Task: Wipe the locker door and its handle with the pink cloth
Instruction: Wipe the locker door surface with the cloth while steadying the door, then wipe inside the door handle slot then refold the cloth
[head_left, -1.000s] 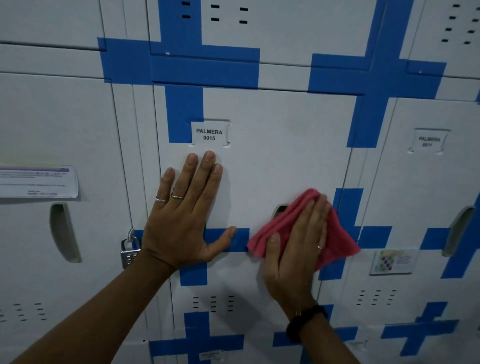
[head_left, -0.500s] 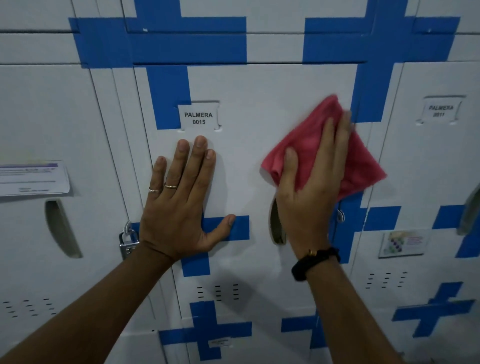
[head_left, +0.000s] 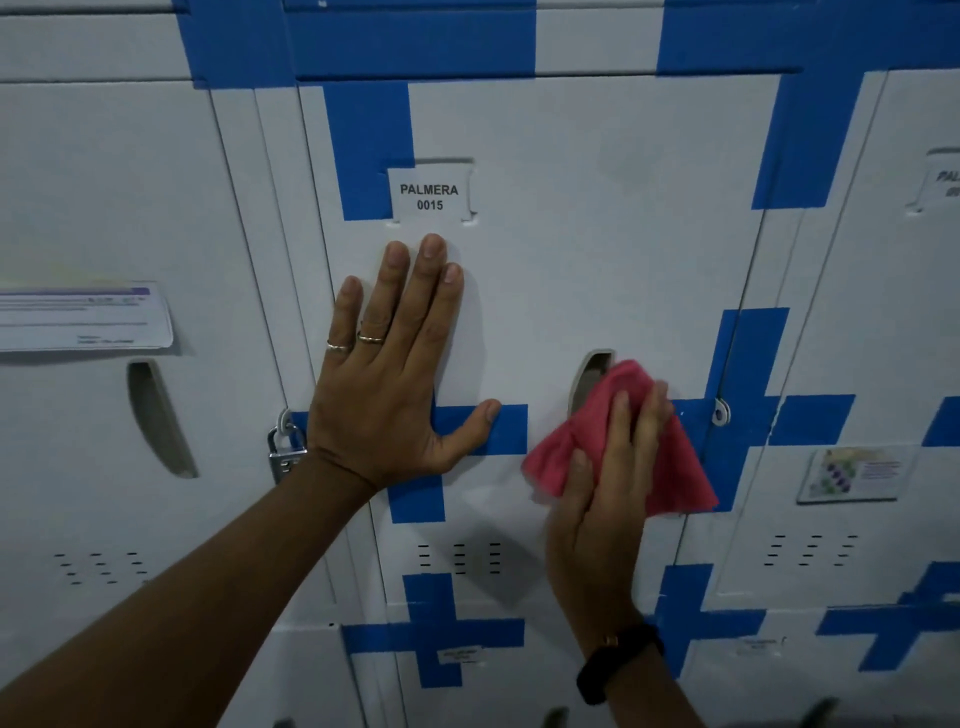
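Observation:
The white locker door (head_left: 597, 218) with blue tape crosses carries a label reading PALMERA 0015 (head_left: 430, 196). My left hand (head_left: 395, 374) lies flat on the door below the label, fingers spread. My right hand (head_left: 608, 483) presses the pink cloth (head_left: 576, 447) against the door at mid height. The cloth covers the lower part of the recessed handle slot (head_left: 592, 366); only the slot's top shows.
A silver padlock (head_left: 283, 452) hangs on the hasp by my left wrist. The left neighbour locker has a paper notice (head_left: 83, 317) and its own handle slot (head_left: 156, 415). A small hasp ring (head_left: 719, 413) and a sticker (head_left: 857, 473) sit to the right.
My right hand has swept the pink cloth down from the door's upper right part onto the handle slot. My left hand has stayed flat in the same place.

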